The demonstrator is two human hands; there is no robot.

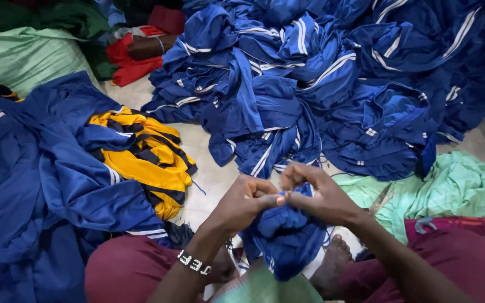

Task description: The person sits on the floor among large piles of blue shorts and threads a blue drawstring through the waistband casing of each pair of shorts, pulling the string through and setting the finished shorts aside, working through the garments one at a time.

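Note:
My left hand [246, 203] and my right hand [316, 195] meet fingertip to fingertip over a bunched blue garment [285, 234] that hangs between my knees. Both hands pinch the top edge of this cloth. A bead bracelet [194, 262] circles my left wrist. Whether a needle or thread is between the fingers is too small to tell.
A big heap of blue garments with white stripes [321, 73] fills the floor ahead. A blue pile [35, 179] with yellow-and-navy garments [144, 160] lies at my left. Green sacks [23, 53], a green cloth [456, 185] at the right, red clothes [133, 53] behind. My bare foot [332, 264] rests below.

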